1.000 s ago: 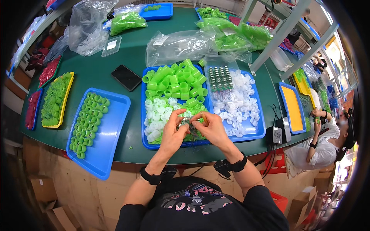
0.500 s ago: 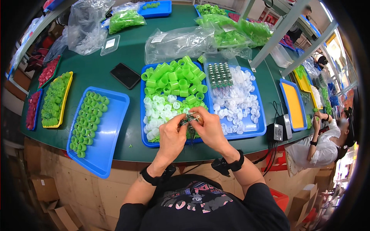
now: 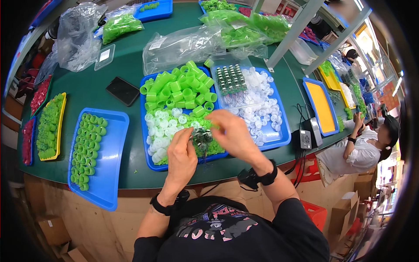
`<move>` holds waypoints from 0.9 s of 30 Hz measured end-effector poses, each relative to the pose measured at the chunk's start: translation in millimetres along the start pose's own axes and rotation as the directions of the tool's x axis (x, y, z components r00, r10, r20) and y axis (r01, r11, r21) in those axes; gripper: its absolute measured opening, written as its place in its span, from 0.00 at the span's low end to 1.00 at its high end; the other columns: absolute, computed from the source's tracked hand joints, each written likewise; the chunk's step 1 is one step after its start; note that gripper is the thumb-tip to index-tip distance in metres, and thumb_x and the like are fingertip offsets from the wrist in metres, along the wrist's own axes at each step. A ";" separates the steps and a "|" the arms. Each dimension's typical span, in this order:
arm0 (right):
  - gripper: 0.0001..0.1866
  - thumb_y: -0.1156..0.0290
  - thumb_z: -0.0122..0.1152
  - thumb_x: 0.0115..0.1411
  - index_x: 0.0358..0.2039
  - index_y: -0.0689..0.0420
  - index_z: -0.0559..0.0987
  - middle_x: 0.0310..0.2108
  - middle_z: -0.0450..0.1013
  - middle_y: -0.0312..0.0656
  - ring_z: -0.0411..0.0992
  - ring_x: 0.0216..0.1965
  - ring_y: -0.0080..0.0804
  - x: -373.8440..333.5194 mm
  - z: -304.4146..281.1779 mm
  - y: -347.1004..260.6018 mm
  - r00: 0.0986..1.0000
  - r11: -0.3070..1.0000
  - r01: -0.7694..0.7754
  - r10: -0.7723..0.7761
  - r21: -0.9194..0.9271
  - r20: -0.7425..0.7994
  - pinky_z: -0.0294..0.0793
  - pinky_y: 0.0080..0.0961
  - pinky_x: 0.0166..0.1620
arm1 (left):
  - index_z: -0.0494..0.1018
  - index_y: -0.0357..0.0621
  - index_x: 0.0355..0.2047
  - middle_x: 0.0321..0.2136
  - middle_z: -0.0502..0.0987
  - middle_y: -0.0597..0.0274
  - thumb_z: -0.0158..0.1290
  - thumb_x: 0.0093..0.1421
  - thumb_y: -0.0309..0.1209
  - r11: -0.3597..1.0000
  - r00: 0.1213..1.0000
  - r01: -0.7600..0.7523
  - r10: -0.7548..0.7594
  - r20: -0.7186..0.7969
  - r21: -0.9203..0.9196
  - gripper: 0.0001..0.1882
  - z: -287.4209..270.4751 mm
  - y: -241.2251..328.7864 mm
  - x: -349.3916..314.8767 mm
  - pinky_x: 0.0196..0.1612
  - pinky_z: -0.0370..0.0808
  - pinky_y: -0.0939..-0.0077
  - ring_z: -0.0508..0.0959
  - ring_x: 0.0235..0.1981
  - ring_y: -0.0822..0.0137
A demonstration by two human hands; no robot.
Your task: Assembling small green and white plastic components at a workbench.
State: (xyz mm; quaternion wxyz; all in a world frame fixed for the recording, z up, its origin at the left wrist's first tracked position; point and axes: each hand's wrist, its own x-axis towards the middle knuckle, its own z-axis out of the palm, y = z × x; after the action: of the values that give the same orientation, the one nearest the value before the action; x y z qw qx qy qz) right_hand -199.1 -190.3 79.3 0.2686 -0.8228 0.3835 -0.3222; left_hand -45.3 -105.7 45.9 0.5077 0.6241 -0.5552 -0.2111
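Note:
Over the near part of the middle blue tray (image 3: 148, 159), my left hand (image 3: 181, 150) is closed on a small bunch of green circuit boards with thin wires (image 3: 201, 139). Just to the right, my right hand (image 3: 233, 136) has its fingers curled together, slightly apart from the bunch. A bit of green shows at its fingertips, too blurred to name. Beneath both hands lie small light-green pieces (image 3: 214, 148) and translucent white caps (image 3: 161, 131). Green plastic cylinders (image 3: 176, 96) are heaped behind them in the same tray.
To the right, a blue tray (image 3: 286, 137) holds clear round caps (image 3: 270, 113) and a clear box of circuit boards (image 3: 233, 81). At left are a blue tray of green rings (image 3: 109, 174), a yellow tray (image 3: 56, 144) and a phone (image 3: 122, 91). A co-worker (image 3: 360, 144) sits at right.
My right hand has drawn away from the circuit boards, up and to the right of my left hand. The boards stay in my left hand. The whole view has shifted slightly.

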 end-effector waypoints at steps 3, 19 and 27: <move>0.11 0.76 0.61 0.51 0.37 0.57 0.79 0.35 0.75 0.46 0.75 0.31 0.47 28.2 -33.8 17.0 0.982 0.989 -0.107 0.088 -0.107 -0.167 0.74 0.38 0.33 | 0.72 0.29 0.45 0.44 0.74 0.40 0.44 0.53 0.13 0.987 0.990 -0.140 0.138 0.033 0.075 0.19 -3.6 3.3 -1.1 0.47 0.72 0.62 0.75 0.44 0.44; 0.02 0.75 0.57 0.50 0.26 0.58 0.76 0.26 0.75 0.48 0.76 0.28 0.49 93.9 -33.7 108.2 0.995 0.579 0.089 -0.088 -0.811 0.047 0.75 0.43 0.30 | 0.75 0.33 0.43 0.43 0.76 0.47 0.52 0.54 0.19 0.998 0.993 -0.059 0.056 -0.106 -0.024 0.14 -21.9 1.0 -7.0 0.50 0.71 0.66 0.77 0.46 0.51; 0.05 0.79 0.57 0.51 0.29 0.57 0.72 0.22 0.74 0.46 0.75 0.25 0.46 77.2 -65.6 28.4 0.963 0.791 0.167 -0.258 -0.588 -0.073 0.70 0.41 0.26 | 0.71 0.35 0.50 0.45 0.75 0.49 0.56 0.55 0.22 0.989 0.996 -0.009 -0.004 -0.089 -0.147 0.20 -23.1 20.5 6.1 0.50 0.72 0.66 0.76 0.46 0.56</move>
State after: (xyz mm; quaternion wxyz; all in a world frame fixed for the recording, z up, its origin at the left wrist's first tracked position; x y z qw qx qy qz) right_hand -221.9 -281.1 127.2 -0.0606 -0.8766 0.3869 -0.2797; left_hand -34.1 -99.3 74.6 0.5767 0.5929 -0.5159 -0.2230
